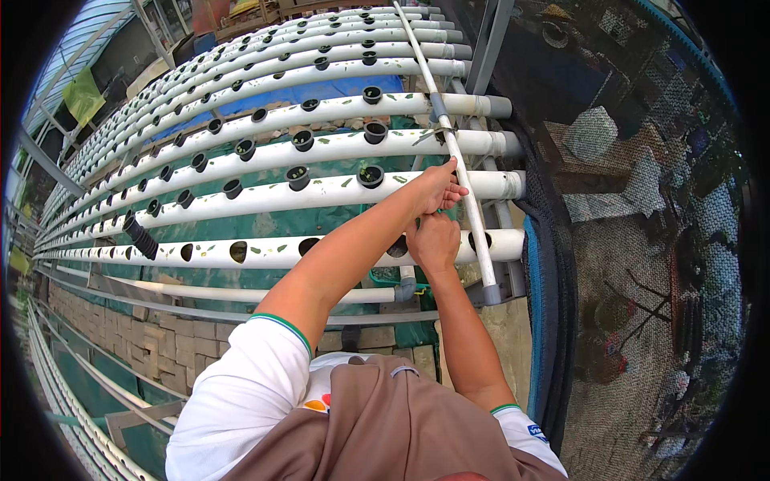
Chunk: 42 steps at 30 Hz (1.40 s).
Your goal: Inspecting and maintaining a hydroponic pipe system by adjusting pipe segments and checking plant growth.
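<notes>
My left hand [441, 187] reaches over the hydroponic pipes, thumb extended and fingers curled. Its thumb tip is at the edge of a thin white crosswise PVC pipe [465, 174]; contact is hard to judge. Just below, my right hand [434, 242] is bent inward with its back to me, over the nearest white grow pipe [343, 245]. Its fingers are hidden, so whatever it may hold does not show. Past my left wrist, a black net pot [370, 177] with a small seedling sits in the second grow pipe [328, 189].
A stack of black net pots [141, 238] leans on the nearest pipe at left. Dark shade netting [550, 337] hangs along the right side. Below the pipes are a grey elbow fitting [406, 288], a green basket [382, 276] and paving blocks [174, 346]. A metal post [490, 45] stands behind.
</notes>
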Tool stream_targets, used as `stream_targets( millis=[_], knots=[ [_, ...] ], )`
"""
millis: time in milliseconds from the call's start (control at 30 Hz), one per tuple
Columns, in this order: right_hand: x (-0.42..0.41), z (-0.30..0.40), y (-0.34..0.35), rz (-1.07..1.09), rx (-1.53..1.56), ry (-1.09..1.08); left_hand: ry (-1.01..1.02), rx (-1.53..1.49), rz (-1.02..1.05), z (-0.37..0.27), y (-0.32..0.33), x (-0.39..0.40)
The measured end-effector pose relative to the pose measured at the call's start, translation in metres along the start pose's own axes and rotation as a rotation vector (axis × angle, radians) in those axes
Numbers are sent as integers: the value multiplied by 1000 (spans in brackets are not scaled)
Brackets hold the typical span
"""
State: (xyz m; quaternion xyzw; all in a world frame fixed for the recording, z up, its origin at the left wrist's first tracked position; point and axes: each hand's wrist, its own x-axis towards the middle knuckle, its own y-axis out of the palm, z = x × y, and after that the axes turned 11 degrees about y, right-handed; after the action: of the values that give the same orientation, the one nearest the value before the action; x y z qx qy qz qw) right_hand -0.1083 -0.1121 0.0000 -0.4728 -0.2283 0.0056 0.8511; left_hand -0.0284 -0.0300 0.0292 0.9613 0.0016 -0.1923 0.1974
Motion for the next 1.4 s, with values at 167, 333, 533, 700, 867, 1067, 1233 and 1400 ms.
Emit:
stream_targets(
  millis=[167,333,533,700,867,1067,1233,1400],
  knots=[
    [2,1,1,34,3,-31,129,-67,-136,-6,-16,-23],
    [5,5,-4,37,-62,-4,315,-163,-348,-13,-60,-79],
    [4,0,2,23,-83,8,394,-251,-608,12,-135,-149],
    [-1,0,-1,39,-69,44,419,-340,-688,30,-169,-195],
    [-1,-1,4,81,63,77,479,-369,-718,40,-200,-251],
    [0,142,10,42,527,-53,545,-413,-752,34,-252,-294],
    [7,244,85,269,317,-368,546,-383,-710,27,-293,-332],
    [15,279,152,307,85,-332,515,-317,-700,34,-333,-362]
  ],
)
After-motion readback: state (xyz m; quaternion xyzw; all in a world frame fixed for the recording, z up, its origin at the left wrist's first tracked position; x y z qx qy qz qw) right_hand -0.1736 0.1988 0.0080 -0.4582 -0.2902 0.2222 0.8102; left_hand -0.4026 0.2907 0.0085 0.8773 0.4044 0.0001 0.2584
